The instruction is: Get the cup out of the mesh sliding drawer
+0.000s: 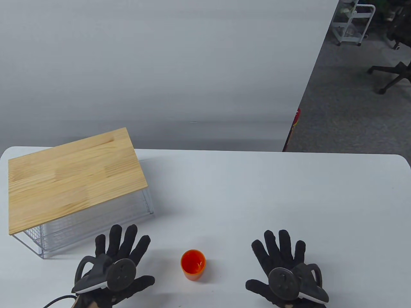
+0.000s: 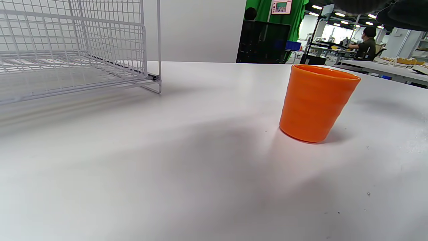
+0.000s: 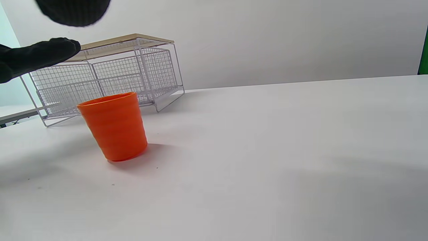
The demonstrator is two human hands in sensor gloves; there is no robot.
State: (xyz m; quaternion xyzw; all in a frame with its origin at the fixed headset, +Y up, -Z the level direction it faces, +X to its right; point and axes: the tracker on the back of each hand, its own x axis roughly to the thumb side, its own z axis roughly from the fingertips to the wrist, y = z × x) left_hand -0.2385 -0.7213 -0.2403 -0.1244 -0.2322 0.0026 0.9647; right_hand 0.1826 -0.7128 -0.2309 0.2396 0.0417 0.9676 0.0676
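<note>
An orange cup (image 1: 193,265) stands upright on the white table between my two hands, outside the drawer. It also shows in the left wrist view (image 2: 316,103) and the right wrist view (image 3: 114,126). The white mesh sliding drawer (image 1: 93,221), under a wooden top (image 1: 74,178), stands at the table's left; its mesh shows in the left wrist view (image 2: 73,43) and the right wrist view (image 3: 107,80). My left hand (image 1: 120,253) lies flat with fingers spread, left of the cup and just in front of the drawer. My right hand (image 1: 282,256) lies flat with fingers spread, right of the cup. Both hold nothing.
The white table (image 1: 257,199) reaches to a grey wall panel behind. Office chairs (image 1: 395,73) and a white cart (image 1: 353,22) stand on the floor at the far right, off the table.
</note>
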